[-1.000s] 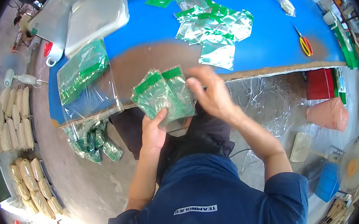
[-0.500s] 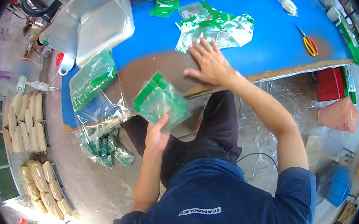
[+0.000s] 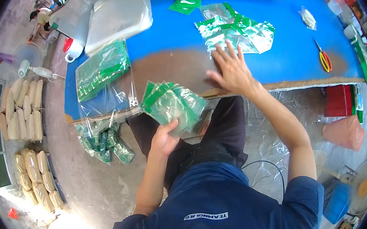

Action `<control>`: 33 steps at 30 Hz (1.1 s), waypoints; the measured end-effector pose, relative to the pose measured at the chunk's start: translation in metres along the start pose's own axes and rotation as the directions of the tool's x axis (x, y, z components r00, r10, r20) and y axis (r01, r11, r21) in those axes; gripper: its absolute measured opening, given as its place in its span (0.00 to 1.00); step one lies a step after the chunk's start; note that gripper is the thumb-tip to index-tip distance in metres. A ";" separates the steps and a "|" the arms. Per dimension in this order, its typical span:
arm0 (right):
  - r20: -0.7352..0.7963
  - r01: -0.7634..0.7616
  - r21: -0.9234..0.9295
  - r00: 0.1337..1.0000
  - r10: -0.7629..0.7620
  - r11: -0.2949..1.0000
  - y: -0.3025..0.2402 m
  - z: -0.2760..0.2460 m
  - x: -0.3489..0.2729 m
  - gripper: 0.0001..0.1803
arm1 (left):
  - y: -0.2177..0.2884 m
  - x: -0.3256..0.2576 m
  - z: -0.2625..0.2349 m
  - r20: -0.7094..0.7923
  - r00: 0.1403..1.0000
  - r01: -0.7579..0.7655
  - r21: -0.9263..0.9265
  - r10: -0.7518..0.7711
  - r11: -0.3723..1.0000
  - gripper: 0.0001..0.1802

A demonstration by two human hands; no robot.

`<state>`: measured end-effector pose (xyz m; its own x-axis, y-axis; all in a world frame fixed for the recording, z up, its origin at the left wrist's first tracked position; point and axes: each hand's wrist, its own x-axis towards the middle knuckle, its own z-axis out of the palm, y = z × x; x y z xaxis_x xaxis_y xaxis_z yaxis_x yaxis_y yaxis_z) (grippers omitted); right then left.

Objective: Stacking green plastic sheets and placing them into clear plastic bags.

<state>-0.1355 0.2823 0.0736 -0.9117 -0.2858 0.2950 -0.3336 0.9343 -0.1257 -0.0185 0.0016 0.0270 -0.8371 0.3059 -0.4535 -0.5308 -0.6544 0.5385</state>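
A fanned stack of clear plastic bags with green edges (image 3: pixel 175 106) is pinched in my left hand (image 3: pixel 165 138), in front of the table edge. The thumb lies on top, and the other fingers are hidden beneath the bags. My right hand (image 3: pixel 232 73) rests with spread fingers over the worn brown patch of the blue table (image 3: pixel 169 36). Its fingertips reach the near edge of a loose pile of green-and-clear bags (image 3: pixel 244 34). At the left, a larger pile of similar bags (image 3: pixel 104 69) lies by the table corner on a clear plastic sheet.
A grey bin (image 3: pixel 122 13) lined with plastic stands at the back left, beside a white mug with a red lid (image 3: pixel 72 50). Pliers (image 3: pixel 323 57) with red-yellow handles lie at the right. Bundled green packets (image 3: pixel 105 144) hang or lie below the left table edge.
The bags in my left hand have fanned further apart. My right hand stays spread near the loose pile. The whole view has shifted slightly, moving the table things rightward.
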 end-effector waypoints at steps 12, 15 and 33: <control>0.043 0.321 0.250 0.939 -0.341 0.914 -0.018 0.013 -0.010 0.26 | -0.002 0.006 0.016 -0.013 0.996 -0.084 0.052 0.085 0.995 0.26; 0.097 0.389 0.625 0.821 -0.562 0.676 -0.038 0.004 -0.022 0.24 | -0.003 0.003 0.008 0.009 1.000 -0.024 0.132 0.023 0.991 0.26; -0.050 -0.336 -0.070 0.942 0.333 0.939 0.083 0.005 -0.019 0.44 | -0.023 0.010 0.015 0.013 1.000 0.016 -0.019 -0.016 1.000 0.24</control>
<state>-0.1467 0.3642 0.0528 -0.9576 0.0526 0.2831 0.0098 0.9886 -0.1505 -0.0166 0.0300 0.0211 -0.8303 0.3252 -0.4525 -0.5416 -0.6623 0.5177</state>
